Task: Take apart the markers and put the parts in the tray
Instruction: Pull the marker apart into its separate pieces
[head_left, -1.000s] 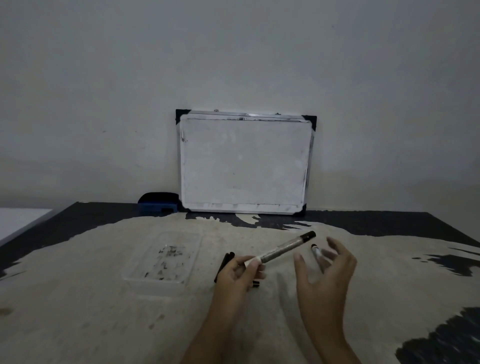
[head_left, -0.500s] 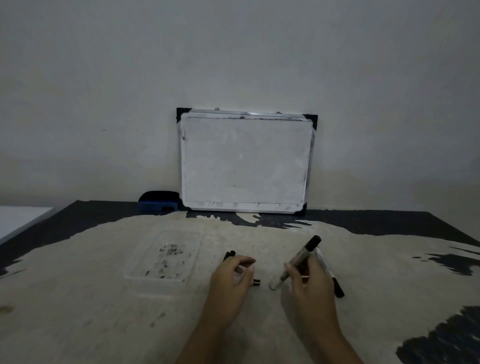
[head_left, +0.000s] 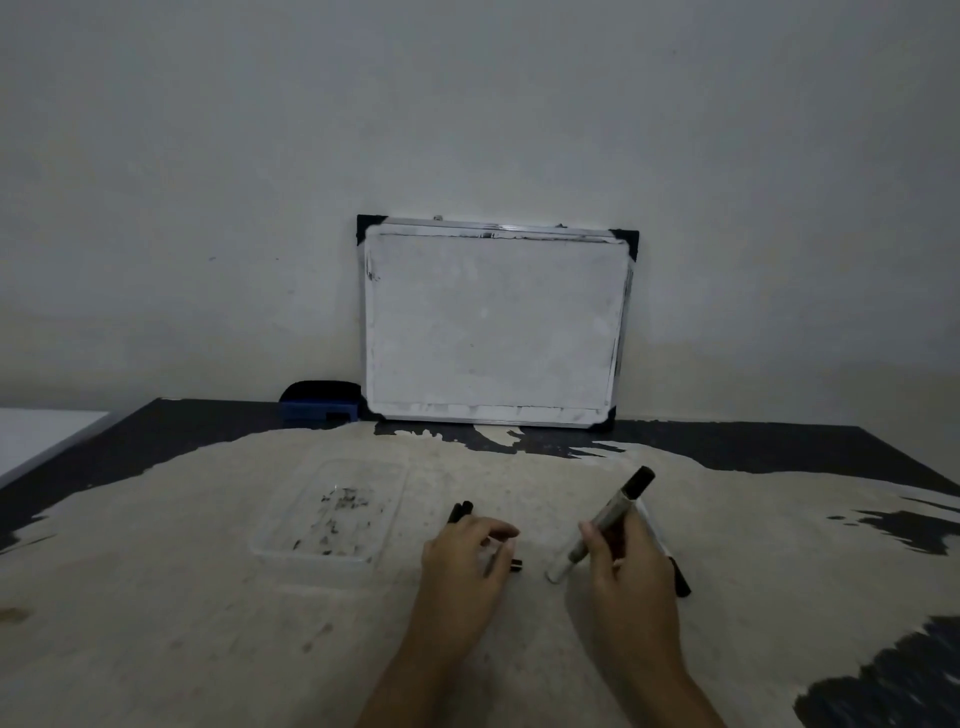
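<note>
Head view: right hand (head_left: 631, 577) grips tilted grey marker (head_left: 605, 519), black cap up.

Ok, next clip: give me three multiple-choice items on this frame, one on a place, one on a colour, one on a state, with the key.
1. Where does the clear tray lie?
A. left of both hands
B. between the hands
C. right of the right hand

2. What colour is the eraser beside the whiteboard?
A. red
B. blue with a dark top
C. yellow

3. What is the state of the right hand?
A. flat on the table
B. empty in the air
C. closed around a marker

Key: 1 A, the tray sits left of the left hand. 2 B, its body is blue. 3 C, the marker stands tilted in its grip, dark end up.
</note>
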